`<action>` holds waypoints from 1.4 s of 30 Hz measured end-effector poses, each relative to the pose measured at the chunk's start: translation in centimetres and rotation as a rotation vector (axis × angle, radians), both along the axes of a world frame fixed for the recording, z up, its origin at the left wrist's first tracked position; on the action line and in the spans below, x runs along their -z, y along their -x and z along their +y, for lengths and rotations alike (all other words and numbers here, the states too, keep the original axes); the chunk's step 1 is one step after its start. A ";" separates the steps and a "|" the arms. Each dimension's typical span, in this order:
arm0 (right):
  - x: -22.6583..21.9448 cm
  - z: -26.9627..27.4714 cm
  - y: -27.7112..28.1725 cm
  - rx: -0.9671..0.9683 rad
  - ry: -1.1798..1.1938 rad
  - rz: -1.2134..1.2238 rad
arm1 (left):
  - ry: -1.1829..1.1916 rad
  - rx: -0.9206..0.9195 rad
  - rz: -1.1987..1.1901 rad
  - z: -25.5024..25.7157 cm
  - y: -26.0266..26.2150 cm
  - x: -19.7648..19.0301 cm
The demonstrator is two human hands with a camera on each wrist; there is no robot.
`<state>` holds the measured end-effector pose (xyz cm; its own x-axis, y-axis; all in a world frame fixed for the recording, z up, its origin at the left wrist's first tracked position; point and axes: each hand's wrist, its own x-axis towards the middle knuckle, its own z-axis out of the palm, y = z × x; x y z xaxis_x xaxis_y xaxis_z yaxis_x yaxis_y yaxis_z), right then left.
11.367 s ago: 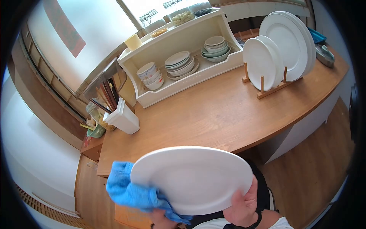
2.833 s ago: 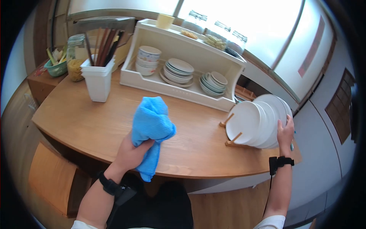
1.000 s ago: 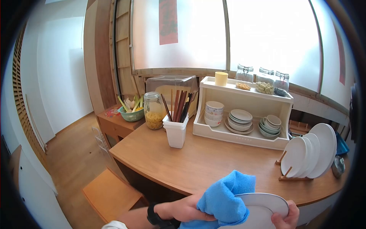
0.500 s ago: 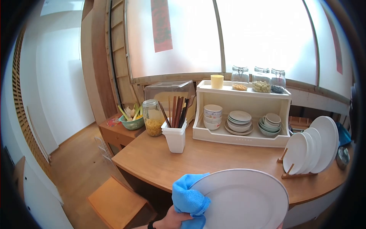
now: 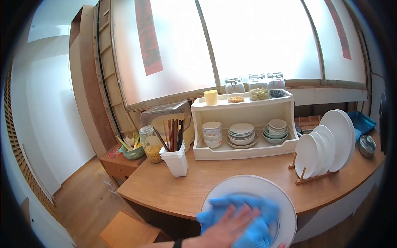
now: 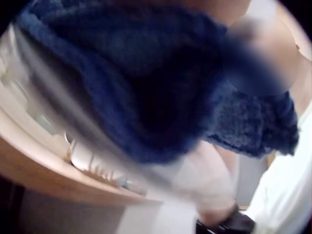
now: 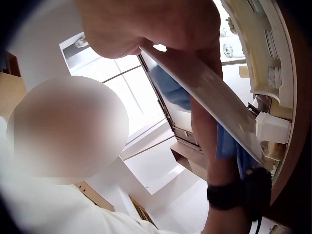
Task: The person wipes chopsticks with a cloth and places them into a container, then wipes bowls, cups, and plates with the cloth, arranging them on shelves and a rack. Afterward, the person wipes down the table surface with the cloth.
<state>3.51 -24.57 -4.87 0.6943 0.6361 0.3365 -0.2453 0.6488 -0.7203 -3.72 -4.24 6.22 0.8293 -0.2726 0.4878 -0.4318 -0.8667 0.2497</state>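
A large white plate (image 5: 248, 184) is tilted up at the bottom of the head view, in front of the table edge. Over its face lies a blue cloth (image 5: 264, 211), blurred by motion. My left hand (image 5: 225, 227) presses the cloth against the plate, fingers stretched out across it. In the left wrist view the cloth (image 6: 161, 97) looks dark and fills much of the picture. My right hand (image 7: 156, 24) grips the plate's rim in the right wrist view, where the plate (image 7: 214, 92) shows edge-on. Only a fingertip of that hand shows in the head view.
A wooden rack (image 5: 318, 177) holds several upright white plates on the right of the table (image 5: 215, 169). Behind stands a cream shelf (image 5: 248, 155) with stacked bowls and dishes, jars on top. A white chopstick holder (image 5: 175, 163) is at left, a stool (image 5: 128, 231) below.
The right hand took a plate from the rack and brought it to the front. The left hand has gone from gripping the bunched cloth at its edge to pressing it over the plate's middle.
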 end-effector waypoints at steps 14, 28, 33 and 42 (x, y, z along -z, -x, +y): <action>3.0 2.7 0.9 -0.046 -0.096 0.044 | -0.205 -0.291 -0.210 1.7 0.4 2.1; -2.9 0.7 2.7 0.168 0.140 0.428 | 0.181 -0.283 -0.248 3.5 1.8 3.9; -0.4 -1.6 1.6 -0.068 0.086 0.482 | 0.138 0.268 -0.011 -2.0 3.0 7.2; -3.2 1.7 3.0 0.069 -0.053 0.278 | 0.238 -0.277 -0.143 1.5 1.4 7.1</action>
